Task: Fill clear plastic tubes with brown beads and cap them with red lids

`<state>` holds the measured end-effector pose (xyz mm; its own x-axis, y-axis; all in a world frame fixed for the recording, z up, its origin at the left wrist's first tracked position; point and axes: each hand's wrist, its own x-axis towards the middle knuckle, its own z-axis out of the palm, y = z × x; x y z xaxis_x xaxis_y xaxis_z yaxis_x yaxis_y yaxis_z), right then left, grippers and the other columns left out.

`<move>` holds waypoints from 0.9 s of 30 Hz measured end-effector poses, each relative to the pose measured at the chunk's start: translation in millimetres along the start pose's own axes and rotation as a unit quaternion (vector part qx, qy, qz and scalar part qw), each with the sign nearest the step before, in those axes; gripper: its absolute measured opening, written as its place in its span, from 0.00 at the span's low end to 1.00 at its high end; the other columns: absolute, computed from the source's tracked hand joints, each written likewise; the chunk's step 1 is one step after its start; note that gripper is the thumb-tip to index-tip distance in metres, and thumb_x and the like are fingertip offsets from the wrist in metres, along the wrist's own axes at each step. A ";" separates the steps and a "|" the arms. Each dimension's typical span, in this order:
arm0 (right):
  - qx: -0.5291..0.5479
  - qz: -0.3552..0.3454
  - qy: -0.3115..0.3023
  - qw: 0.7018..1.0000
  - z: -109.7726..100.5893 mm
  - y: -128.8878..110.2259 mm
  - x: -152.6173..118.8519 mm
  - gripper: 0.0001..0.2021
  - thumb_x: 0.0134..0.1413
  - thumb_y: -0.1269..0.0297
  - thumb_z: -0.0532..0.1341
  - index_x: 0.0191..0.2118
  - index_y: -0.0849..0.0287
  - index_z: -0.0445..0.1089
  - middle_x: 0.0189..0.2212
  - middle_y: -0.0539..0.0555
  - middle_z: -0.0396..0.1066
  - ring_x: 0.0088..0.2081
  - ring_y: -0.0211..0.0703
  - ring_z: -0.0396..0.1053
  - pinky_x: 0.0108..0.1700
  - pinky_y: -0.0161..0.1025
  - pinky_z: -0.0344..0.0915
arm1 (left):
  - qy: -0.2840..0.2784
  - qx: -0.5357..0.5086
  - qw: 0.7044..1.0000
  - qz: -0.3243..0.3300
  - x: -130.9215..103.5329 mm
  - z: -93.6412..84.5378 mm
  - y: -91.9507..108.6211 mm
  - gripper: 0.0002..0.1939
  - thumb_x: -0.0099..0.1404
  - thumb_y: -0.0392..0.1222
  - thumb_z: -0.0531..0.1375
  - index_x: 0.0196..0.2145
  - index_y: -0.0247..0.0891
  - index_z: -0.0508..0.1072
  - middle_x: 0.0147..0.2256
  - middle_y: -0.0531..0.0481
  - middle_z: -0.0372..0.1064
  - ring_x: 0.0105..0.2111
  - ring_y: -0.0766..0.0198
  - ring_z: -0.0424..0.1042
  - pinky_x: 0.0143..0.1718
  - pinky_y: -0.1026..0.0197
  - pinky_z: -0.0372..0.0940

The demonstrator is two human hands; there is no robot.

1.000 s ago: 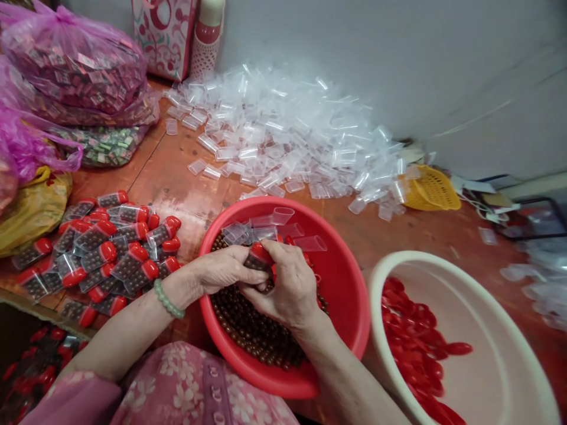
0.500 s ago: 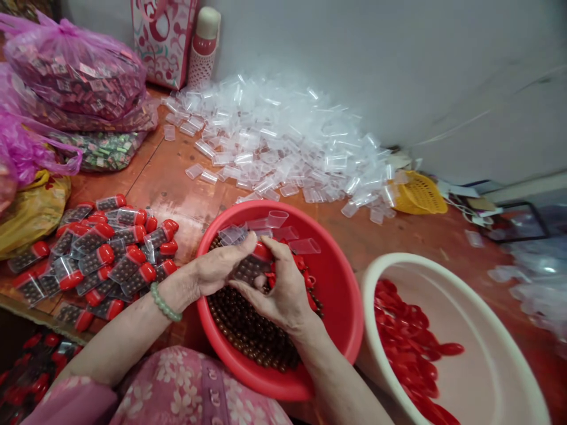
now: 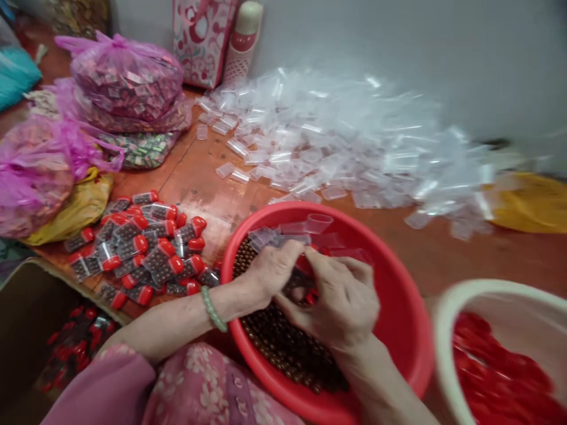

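Over a red basin (image 3: 411, 330), my left hand (image 3: 272, 274) and my right hand (image 3: 339, 292) close together around a small clear plastic case of brown beads with a red cap (image 3: 297, 277). My fingers cover much of the case, and the view is slightly blurred. A green bead bracelet (image 3: 214, 309) circles my left wrist. Inside the basin lie many dark brown beads (image 3: 287, 348). Several empty clear sleeves (image 3: 319, 223) rest near its far rim.
Filled red-capped cases (image 3: 150, 245) are heaped at left, above an open cardboard box (image 3: 26, 319) holding more. Clear sleeves (image 3: 310, 141) spread along the wall. A white tub (image 3: 447, 330) of red caps (image 3: 496, 366) stands at right. Pink bags (image 3: 126, 82), a thermos (image 3: 243, 41) and a yellow basket (image 3: 531, 200) sit behind.
The view has swung left, so everything sits farther right and the cardboard box shows more. My right hand has turned over the case, covering more of it; both hands still hold it.
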<state>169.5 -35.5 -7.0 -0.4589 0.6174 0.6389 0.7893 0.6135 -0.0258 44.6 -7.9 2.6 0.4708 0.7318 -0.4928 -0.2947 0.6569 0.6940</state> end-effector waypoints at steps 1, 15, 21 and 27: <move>0.002 -0.002 -0.002 1.000 0.1 -0.7 -0.8 0.44 0.46 0.55 0.68 0.66 0.62 0.50 0.39 0.64 0.76 0.34 0.54 0.74 0.42 0.51 0.65 | 0.010 0.011 1.000 0.014 -2.1 -0.8 0.6 0.20 0.69 0.48 0.49 0.23 0.37 0.65 0.17 0.55 0.59 0.17 0.70 0.58 0.21 0.65 0.54; 0.099 0.230 -0.230 0.940 -17.3 42.7 -9.4 0.11 0.60 0.65 0.58 0.47 0.57 0.70 0.38 0.57 0.77 0.37 0.50 0.76 0.39 0.45 0.70 | 0.305 0.628 0.685 0.209 -82.7 -92.4 52.3 0.18 0.70 0.47 0.46 0.29 0.38 0.70 0.25 0.50 0.67 0.28 0.63 0.66 0.33 0.60 0.59; 0.079 0.215 -0.422 0.877 -9.1 41.3 -7.0 0.08 0.58 0.70 0.58 0.43 0.60 0.72 0.40 0.58 0.75 0.42 0.49 0.73 0.44 0.41 0.66 | 0.349 0.810 0.437 0.174 -91.0 -133.9 50.5 0.16 0.67 0.41 0.49 0.41 0.31 0.74 0.35 0.37 0.74 0.40 0.47 0.71 0.42 0.49 0.64; 0.027 0.206 -0.501 0.840 0.1 38.4 3.2 0.06 0.58 0.72 0.57 0.37 0.61 0.72 0.38 0.58 0.74 0.44 0.48 0.70 0.45 0.39 0.62 | 0.277 0.705 0.524 0.390 -68.9 -95.5 44.1 0.10 0.66 0.37 0.55 0.42 0.32 0.73 0.41 0.40 0.74 0.44 0.53 0.70 0.51 0.51 0.65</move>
<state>198.4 -9.9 -6.0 -0.2854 0.8705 -0.4011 0.9582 0.2500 -0.1391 -80.3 -12.0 17.0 0.2361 0.8748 0.4231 0.8723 -0.3826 0.3044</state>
